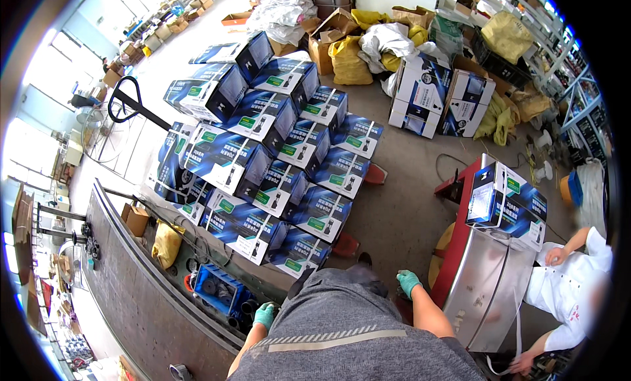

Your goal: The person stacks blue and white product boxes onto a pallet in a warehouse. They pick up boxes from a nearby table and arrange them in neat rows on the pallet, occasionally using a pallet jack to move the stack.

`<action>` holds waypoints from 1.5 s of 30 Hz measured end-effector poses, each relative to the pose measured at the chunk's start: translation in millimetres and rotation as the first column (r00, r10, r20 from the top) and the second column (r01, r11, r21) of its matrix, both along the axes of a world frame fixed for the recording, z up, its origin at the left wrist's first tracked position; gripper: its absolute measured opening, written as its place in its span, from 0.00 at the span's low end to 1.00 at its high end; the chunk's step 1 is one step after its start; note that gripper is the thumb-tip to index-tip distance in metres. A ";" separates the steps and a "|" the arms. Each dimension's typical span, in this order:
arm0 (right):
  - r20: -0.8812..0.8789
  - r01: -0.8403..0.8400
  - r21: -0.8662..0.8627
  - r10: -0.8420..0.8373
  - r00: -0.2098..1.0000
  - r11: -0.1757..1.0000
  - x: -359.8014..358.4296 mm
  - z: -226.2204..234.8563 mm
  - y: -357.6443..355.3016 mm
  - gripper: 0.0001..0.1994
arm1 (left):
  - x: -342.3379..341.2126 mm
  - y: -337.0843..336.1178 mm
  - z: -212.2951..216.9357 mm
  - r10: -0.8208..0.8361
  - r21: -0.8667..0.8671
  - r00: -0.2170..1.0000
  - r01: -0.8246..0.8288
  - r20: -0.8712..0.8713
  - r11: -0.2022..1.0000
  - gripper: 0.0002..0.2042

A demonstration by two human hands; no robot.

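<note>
My left hand [264,314], in a green glove, hangs beside my body near a blue crate [220,290]. Its fingers look loosely curled, with nothing seen in them. On the other side my right hand [409,283], also gloved, is held away from my body with fingers curled and no object visible in it. Neither hand touches a carton. In front of me rises a stack of blue-and-white cartons [263,160]. At the right one strapped carton [507,205] rests on a metal strapping machine [490,269] with a red side.
A co-worker in white [565,282] stands beyond the machine, one hand near a white strap [518,328]. The pallet jack handle [125,100] sticks out past the stack. A long dark workbench [141,282] runs at left. Two cartons [420,95] and several sacks [350,59] stand farther back.
</note>
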State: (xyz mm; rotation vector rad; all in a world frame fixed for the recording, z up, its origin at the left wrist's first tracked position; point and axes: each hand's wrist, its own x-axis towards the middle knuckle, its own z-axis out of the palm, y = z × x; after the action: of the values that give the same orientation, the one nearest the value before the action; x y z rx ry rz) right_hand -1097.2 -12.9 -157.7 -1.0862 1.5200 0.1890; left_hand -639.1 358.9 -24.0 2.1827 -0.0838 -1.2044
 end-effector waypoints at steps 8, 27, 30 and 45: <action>-0.017 0.045 0.067 -0.044 0.999 0.997 9.9 21.6 -9.4 0.21 | -0.7 -23.1 12.2 0.137 -0.060 0.985 -0.143 -0.101 0.988 0.12; 0.003 -0.042 -0.035 0.042 0.999 0.998 10.7 11.4 -11.1 0.22 | -2.5 -19.5 -2.7 0.231 -0.075 0.954 -0.249 -0.193 0.966 0.12; 0.015 -0.076 -0.095 0.078 0.997 0.993 24.1 39.9 -13.8 0.21 | 3.0 -18.8 -4.5 0.226 -0.075 0.955 -0.244 -0.192 0.967 0.12; 0.056 0.087 0.069 -0.091 0.994 0.994 42.6 58.1 -21.7 0.20 | 9.6 7.4 -49.8 0.308 -0.070 0.906 -0.341 -0.290 0.938 0.14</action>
State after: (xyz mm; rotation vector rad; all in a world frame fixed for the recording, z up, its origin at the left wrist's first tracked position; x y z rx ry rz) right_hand -1054.5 -34.6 -99.6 -0.9612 1.4955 0.1431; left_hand -629.5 366.3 -73.8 1.8162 0.3079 -1.2580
